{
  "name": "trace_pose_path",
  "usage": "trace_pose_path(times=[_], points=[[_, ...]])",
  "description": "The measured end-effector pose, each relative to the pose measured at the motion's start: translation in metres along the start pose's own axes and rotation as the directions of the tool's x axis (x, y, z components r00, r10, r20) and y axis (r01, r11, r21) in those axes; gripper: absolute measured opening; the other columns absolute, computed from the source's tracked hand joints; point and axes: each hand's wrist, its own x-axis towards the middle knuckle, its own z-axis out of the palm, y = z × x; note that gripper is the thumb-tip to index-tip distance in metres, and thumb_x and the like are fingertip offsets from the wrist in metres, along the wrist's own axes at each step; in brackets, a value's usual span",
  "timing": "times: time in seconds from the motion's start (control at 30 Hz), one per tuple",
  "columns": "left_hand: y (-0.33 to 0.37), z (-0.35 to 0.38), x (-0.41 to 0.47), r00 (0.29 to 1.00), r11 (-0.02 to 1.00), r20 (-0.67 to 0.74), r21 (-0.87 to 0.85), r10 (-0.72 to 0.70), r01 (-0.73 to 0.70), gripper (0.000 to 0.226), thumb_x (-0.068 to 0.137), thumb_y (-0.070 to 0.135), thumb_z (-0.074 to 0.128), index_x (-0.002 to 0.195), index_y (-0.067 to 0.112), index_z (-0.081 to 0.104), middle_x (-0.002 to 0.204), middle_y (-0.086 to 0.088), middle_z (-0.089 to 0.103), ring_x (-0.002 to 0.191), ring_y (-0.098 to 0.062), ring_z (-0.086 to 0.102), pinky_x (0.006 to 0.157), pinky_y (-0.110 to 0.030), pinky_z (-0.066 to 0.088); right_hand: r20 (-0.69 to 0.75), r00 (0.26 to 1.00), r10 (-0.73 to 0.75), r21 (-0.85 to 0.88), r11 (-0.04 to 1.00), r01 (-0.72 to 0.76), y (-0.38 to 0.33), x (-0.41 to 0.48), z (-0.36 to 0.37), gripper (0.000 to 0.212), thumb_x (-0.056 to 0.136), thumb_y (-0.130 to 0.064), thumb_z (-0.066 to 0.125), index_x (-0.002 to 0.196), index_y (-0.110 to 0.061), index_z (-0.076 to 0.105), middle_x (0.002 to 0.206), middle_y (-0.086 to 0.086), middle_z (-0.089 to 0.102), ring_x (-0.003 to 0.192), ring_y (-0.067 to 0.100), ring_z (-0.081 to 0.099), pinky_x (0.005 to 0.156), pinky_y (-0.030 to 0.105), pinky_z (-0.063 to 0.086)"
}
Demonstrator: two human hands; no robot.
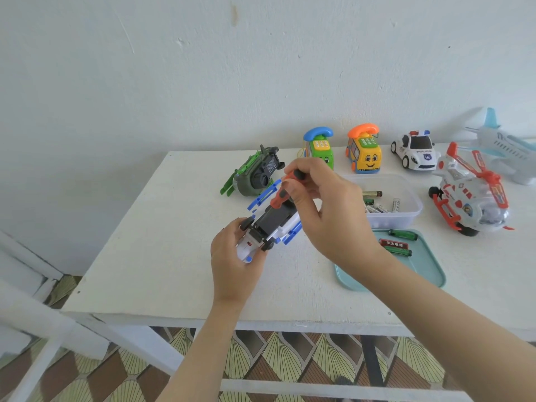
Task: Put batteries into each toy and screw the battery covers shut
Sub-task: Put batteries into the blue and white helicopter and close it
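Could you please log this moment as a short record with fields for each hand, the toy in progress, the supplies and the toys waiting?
left hand: steadies the blue and white toy, turned underside up
right hand: grips the red screwdriver, tip down on the toy's dark underside
battery tub: clear, holding loose batteries
tray: teal, with two green screwdrivers and a red battery pack
waiting toys: green toy overturned; two phone cars, police car, helicopter, plane upright

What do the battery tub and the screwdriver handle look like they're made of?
Battery tub: translucent frosted plastic, apparently; the batteries show through its wall. Screwdriver in the right hand: orange-red handle with black bands, probably plastic and rubber.
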Motion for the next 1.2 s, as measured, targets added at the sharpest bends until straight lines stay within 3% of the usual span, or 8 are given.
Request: trace_pose_path(times=[0.37,0.57,0.8,0.93,1.03,1.1,1.13,1.2], points=[[0.000,0.000,0.000,1.000,1.000,0.011,-0.024,0.014,-0.014,0.055,0.073,0.015,0.084,0.116,0.029,0.053,0.109,0.013,0.063,0.105,-0.020,0.058,0.088,-0.018,0.041,0.020,0.999,-0.029,-0.052,0.998,0.030,0.000,0.000,0.000,0.012,0.095,-0.015,0.050,0.102,-0.007,0.055,0.080,-0.005,0.067,0.078,0.019,0.068,0.070,0.040,0.053],[0.001,-0.001,-0.001,0.999,0.999,-0.009,-0.023,0.040,-0.040,0.057,0.073,0.014,0.085,0.115,0.033,0.052,0.108,0.022,0.059,0.104,-0.021,0.059,0.087,-0.035,0.049,0.080,0.985,-0.156,-0.166,0.972,0.168,0.001,-0.001,0.002,0.018,0.096,-0.016,0.046,0.106,-0.004,0.056,0.083,0.001,0.067,0.079,0.025,0.062,0.068,0.041,0.050],[-0.001,0.001,-0.001,0.999,0.999,-0.004,-0.004,0.051,-0.051,0.056,0.073,0.012,0.084,0.117,0.029,0.053,0.108,0.020,0.060,0.104,-0.017,0.057,0.086,-0.011,0.039,0.130,0.983,-0.130,0.063,0.990,0.123,-0.001,0.007,0.000,0.032,0.094,0.005,0.045,0.122,-0.002,0.057,0.086,0.007,0.062,0.081,0.015,0.063,0.079,0.035,0.052],[0.001,0.000,-0.001,0.999,0.999,-0.001,-0.002,0.049,-0.049,0.055,0.073,0.014,0.084,0.115,0.030,0.053,0.105,0.024,0.058,0.102,-0.014,0.056,0.085,-0.016,0.040,0.050,0.977,-0.206,-0.068,0.976,0.209,-0.001,0.009,0.002,0.029,0.092,-0.022,0.058,0.116,-0.008,0.065,0.083,-0.001,0.056,0.073,-0.002,0.053,0.072,0.014,0.045],[0.002,0.000,-0.001,0.999,0.999,0.000,-0.006,0.042,-0.042,0.054,0.074,0.017,0.084,0.114,0.033,0.052,0.105,0.020,0.061,0.101,-0.012,0.055,0.085,-0.017,0.040,0.050,0.986,-0.161,-0.171,0.971,0.167,0.000,0.009,0.007,0.042,0.098,-0.029,0.039,0.127,-0.005,0.058,0.097,0.004,0.062,0.098,0.006,0.052,0.083,0.014,0.041],[0.002,0.000,-0.001,0.999,0.999,0.004,-0.008,0.038,-0.038,0.054,0.073,0.016,0.084,0.114,0.032,0.053,0.105,0.017,0.062,0.101,-0.010,0.055,0.086,-0.012,0.039,0.070,0.991,-0.110,-0.058,0.992,0.115,0.000,0.010,0.006,0.038,0.100,-0.014,0.036,0.129,0.001,0.054,0.097,0.007,0.067,0.126,0.012,0.047,0.095,0.007,0.034],[0.002,0.000,-0.001,0.999,0.999,0.008,-0.008,0.033,-0.033,0.054,0.073,0.016,0.084,0.114,0.032,0.052,0.105,0.017,0.062,0.101,-0.009,0.055,0.086,-0.009,0.038,0.092,0.994,-0.063,0.060,0.997,0.058,-0.003,0.011,0.005,0.035,0.098,-0.006,0.038,0.128,0.001,0.055,0.090,0.009,0.069,0.127,0.015,0.049,0.095,0.005,0.034],[0.002,0.000,-0.001,1.000,1.000,0.013,-0.003,0.027,-0.027,0.054,0.073,0.015,0.084,0.114,0.032,0.053,0.105,0.021,0.060,0.101,-0.010,0.055,0.086,-0.004,0.036,0.172,0.984,0.046,0.388,0.915,-0.111,-0.009,0.014,0.001,0.035,0.095,0.006,0.042,0.126,-0.001,0.057,0.084,0.014,0.068,0.097,0.025,0.063,0.083,0.011,0.045]])
